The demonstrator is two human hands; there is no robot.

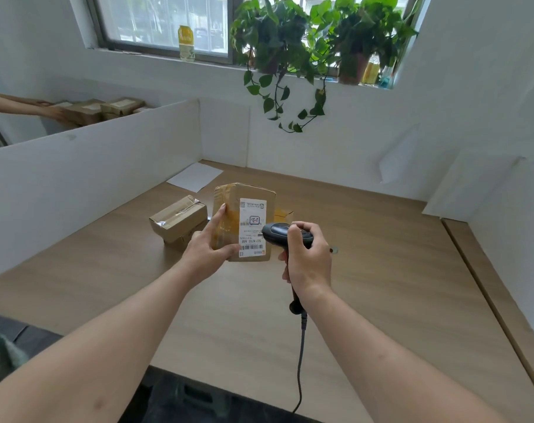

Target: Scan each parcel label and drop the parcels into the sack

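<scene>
Fingers [221,215] of our left hand [209,245] curl round the near left edge of the parcel [244,222], thumb across its lower face and forefinger stretched up the side, so that we hold it lifted off the counter [381,270] and tilted toward us. We keep the grip out at the edge for a reason: the white label [252,228] faces up and stays uncovered, with its barcode at the near end clear of the thumb.

Our right hand [308,261] is wrapped tight round the grip of the scanner [285,235], whose dark head sits just beside the right edge of the label and points down across it. Its cable [300,361] trails back toward us over the counter's near edge. We judge that this is the scanning step itself, the head held close and angled so the beam can cross the bars.

2 more parcels wait on the counter: a taped brown box [178,219] just left of the held parcel, and another [282,214] mostly hidden behind it. A sheet of paper [195,177] lies farther back near the white partition [91,166].

We cannot see the sack, so we cannot tell where the drop will go. A dark bin [198,398] shows below the counter's near edge.
</scene>
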